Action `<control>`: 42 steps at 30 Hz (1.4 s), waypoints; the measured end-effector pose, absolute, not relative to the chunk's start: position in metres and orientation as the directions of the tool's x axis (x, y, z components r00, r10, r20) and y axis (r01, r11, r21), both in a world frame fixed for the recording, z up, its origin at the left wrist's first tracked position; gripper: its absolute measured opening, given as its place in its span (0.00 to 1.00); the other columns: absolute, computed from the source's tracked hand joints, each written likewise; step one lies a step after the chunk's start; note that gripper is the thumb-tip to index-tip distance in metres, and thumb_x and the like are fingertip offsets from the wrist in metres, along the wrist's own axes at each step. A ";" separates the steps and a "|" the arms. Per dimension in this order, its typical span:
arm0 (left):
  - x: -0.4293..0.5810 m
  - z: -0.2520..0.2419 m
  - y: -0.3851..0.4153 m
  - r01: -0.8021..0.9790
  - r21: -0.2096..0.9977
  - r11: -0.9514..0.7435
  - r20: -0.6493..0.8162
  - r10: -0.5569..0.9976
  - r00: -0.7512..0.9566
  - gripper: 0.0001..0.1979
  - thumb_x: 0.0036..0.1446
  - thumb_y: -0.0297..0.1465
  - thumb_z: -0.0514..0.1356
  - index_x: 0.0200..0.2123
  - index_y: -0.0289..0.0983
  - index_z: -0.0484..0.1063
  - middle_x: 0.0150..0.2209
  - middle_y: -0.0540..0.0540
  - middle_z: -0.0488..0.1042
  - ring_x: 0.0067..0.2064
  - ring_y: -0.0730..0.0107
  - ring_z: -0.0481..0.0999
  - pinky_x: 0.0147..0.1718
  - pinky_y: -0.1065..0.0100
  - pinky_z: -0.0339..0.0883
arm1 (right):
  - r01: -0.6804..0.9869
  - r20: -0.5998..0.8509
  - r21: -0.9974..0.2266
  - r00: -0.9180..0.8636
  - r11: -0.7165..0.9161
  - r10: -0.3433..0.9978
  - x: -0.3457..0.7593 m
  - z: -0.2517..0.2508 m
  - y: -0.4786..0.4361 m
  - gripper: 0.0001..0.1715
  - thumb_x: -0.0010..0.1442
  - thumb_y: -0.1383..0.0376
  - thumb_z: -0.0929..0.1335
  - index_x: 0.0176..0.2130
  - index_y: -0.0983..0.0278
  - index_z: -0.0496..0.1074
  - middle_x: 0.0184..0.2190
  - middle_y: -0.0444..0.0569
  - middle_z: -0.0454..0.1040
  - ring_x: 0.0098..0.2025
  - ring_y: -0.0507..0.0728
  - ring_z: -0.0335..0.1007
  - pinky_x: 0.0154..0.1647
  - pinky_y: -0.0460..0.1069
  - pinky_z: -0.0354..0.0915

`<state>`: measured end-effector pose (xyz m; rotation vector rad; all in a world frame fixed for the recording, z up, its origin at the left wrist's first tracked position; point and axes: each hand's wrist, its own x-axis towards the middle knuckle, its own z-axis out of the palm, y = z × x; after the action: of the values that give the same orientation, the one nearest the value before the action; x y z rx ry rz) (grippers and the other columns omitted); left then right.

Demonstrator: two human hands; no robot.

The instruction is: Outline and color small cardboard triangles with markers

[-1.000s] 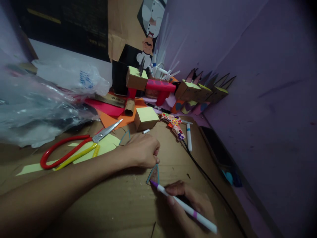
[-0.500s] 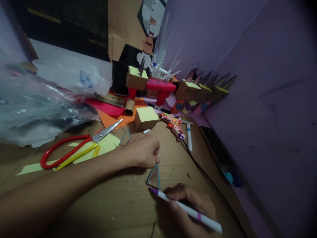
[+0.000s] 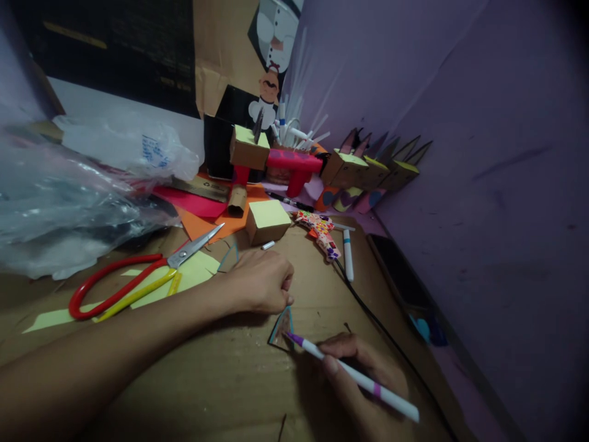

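My right hand grips a white felt-tip marker with a purple tip. The tip rests on a small brown cardboard triangle, which has blue lines along its sides. Curled closed, my left hand presses its fingertips on the triangle's top point and holds it flat against the cardboard sheet. Beside that hand lies another blue-edged triangle, partly covered by the hand. A small white cap lies just beyond my knuckles.
Red-and-yellow-handled scissors lie on yellow paper at left. Behind stand a yellow-topped cardboard box and cardboard animal figures. A patterned glue gun, its black cord, a capped marker and a dark phone lie to the right.
My right hand has brought the marker tip up from below the triangle onto its surface. My left hand stays at the triangle's point. The view has shifted slightly.
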<state>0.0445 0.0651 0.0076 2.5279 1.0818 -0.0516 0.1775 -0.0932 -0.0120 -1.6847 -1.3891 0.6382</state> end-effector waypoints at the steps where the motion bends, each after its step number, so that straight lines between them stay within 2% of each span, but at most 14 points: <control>1: 0.044 0.008 0.065 0.705 0.338 -0.623 -0.186 0.690 0.699 0.10 0.40 0.40 0.58 0.25 0.43 0.72 0.23 0.49 0.71 0.29 0.65 0.70 0.24 0.68 0.57 | 0.546 0.117 -0.837 0.261 -0.047 0.958 0.177 -0.011 -0.093 0.11 0.50 0.60 0.65 0.22 0.63 0.71 0.14 0.44 0.69 0.15 0.51 0.62 0.16 0.43 0.54; 7: 0.044 0.011 0.064 0.713 0.330 -0.619 -0.194 0.695 0.693 0.09 0.40 0.40 0.58 0.26 0.44 0.73 0.24 0.49 0.72 0.28 0.65 0.69 0.25 0.68 0.57 | 0.474 0.135 -0.880 0.198 0.026 0.971 0.178 -0.014 -0.094 0.10 0.49 0.63 0.65 0.20 0.64 0.68 0.16 0.44 0.71 0.18 0.51 0.65 0.20 0.43 0.58; 11: 0.044 0.010 0.064 0.705 0.330 -0.628 -0.176 0.692 0.700 0.08 0.40 0.40 0.58 0.25 0.44 0.72 0.23 0.49 0.72 0.28 0.65 0.70 0.24 0.68 0.57 | 0.431 0.122 -0.902 0.256 0.000 0.959 0.179 -0.015 -0.094 0.11 0.50 0.61 0.65 0.21 0.63 0.69 0.16 0.44 0.70 0.18 0.51 0.64 0.18 0.43 0.57; 14: 0.045 0.012 0.064 0.709 0.325 -0.625 -0.184 0.694 0.696 0.09 0.40 0.40 0.58 0.25 0.43 0.72 0.23 0.49 0.72 0.28 0.65 0.70 0.24 0.68 0.57 | 0.468 0.131 -0.883 0.275 -0.014 0.952 0.178 -0.016 -0.092 0.11 0.50 0.61 0.65 0.21 0.64 0.69 0.15 0.44 0.69 0.17 0.51 0.63 0.17 0.43 0.56; 18: 0.045 0.014 0.064 0.714 0.328 -0.618 -0.201 0.693 0.692 0.09 0.40 0.40 0.58 0.26 0.43 0.73 0.24 0.48 0.73 0.29 0.65 0.70 0.25 0.68 0.58 | 0.476 0.205 -0.874 0.192 0.091 0.960 0.175 -0.020 -0.090 0.09 0.48 0.64 0.66 0.20 0.64 0.69 0.15 0.43 0.69 0.16 0.50 0.63 0.18 0.43 0.55; 21: 0.044 0.014 0.063 0.719 0.327 -0.613 -0.198 0.700 0.687 0.09 0.40 0.40 0.58 0.25 0.43 0.72 0.23 0.49 0.72 0.28 0.65 0.69 0.24 0.69 0.56 | 0.430 0.248 -0.892 0.217 0.136 0.944 0.176 -0.020 -0.090 0.08 0.48 0.65 0.65 0.19 0.63 0.68 0.14 0.43 0.69 0.15 0.50 0.62 0.17 0.43 0.55; 24: 0.044 0.014 0.062 0.719 0.329 -0.612 -0.195 0.702 0.685 0.09 0.40 0.39 0.57 0.26 0.43 0.72 0.23 0.49 0.72 0.28 0.66 0.69 0.24 0.70 0.56 | 0.464 0.244 -0.881 0.264 0.099 0.933 0.175 -0.018 -0.090 0.07 0.48 0.64 0.66 0.21 0.63 0.69 0.15 0.43 0.70 0.16 0.50 0.63 0.16 0.43 0.55; 28: 0.044 0.015 0.062 0.714 0.332 -0.616 -0.211 0.690 0.693 0.09 0.41 0.39 0.57 0.26 0.42 0.72 0.24 0.48 0.73 0.29 0.65 0.70 0.25 0.69 0.57 | 0.551 0.233 -0.832 0.241 0.065 0.942 0.174 -0.021 -0.090 0.08 0.48 0.63 0.66 0.21 0.63 0.71 0.16 0.44 0.71 0.17 0.51 0.64 0.16 0.43 0.55; 31: 0.045 0.017 0.062 0.723 0.333 -0.606 -0.223 0.694 0.684 0.09 0.41 0.39 0.58 0.26 0.42 0.72 0.24 0.48 0.73 0.30 0.65 0.70 0.25 0.69 0.58 | 0.490 0.245 -0.864 0.206 0.117 0.947 0.175 -0.025 -0.090 0.10 0.48 0.62 0.66 0.19 0.63 0.69 0.14 0.43 0.70 0.15 0.50 0.63 0.17 0.43 0.56; 34: 0.045 0.018 0.062 0.729 0.326 -0.602 -0.223 0.700 0.678 0.09 0.41 0.39 0.58 0.26 0.43 0.72 0.24 0.48 0.73 0.30 0.65 0.70 0.25 0.69 0.58 | 0.418 0.236 -0.901 0.256 0.113 0.937 0.178 -0.024 -0.090 0.12 0.48 0.61 0.65 0.18 0.63 0.68 0.13 0.44 0.69 0.14 0.50 0.62 0.15 0.43 0.55; 37: 0.045 0.017 0.062 0.726 0.325 -0.606 -0.215 0.700 0.681 0.08 0.41 0.38 0.58 0.26 0.42 0.72 0.24 0.48 0.72 0.30 0.65 0.70 0.25 0.69 0.57 | 0.479 0.221 -0.877 0.328 0.040 0.918 0.178 -0.020 -0.089 0.12 0.49 0.61 0.65 0.19 0.64 0.69 0.13 0.44 0.67 0.13 0.50 0.60 0.13 0.43 0.53; 39: 0.044 0.016 0.062 0.724 0.325 -0.609 -0.213 0.699 0.683 0.08 0.41 0.38 0.58 0.26 0.42 0.72 0.24 0.48 0.72 0.30 0.65 0.70 0.25 0.69 0.56 | 0.521 0.218 -0.853 0.314 0.025 0.924 0.177 -0.019 -0.089 0.11 0.48 0.62 0.66 0.19 0.64 0.69 0.12 0.43 0.66 0.13 0.50 0.59 0.13 0.43 0.52; 42: 0.044 0.014 0.062 0.724 0.327 -0.608 -0.215 0.698 0.683 0.09 0.41 0.39 0.58 0.25 0.42 0.72 0.24 0.48 0.72 0.30 0.66 0.69 0.24 0.70 0.55 | 0.474 0.210 -0.878 0.258 0.066 0.943 0.177 -0.023 -0.090 0.12 0.47 0.62 0.65 0.17 0.63 0.68 0.11 0.42 0.65 0.14 0.50 0.59 0.14 0.43 0.52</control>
<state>0.0440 0.0623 0.0142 2.5088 1.1109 -0.0919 0.1769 -0.0901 -0.0226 -1.5583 -1.3620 0.6071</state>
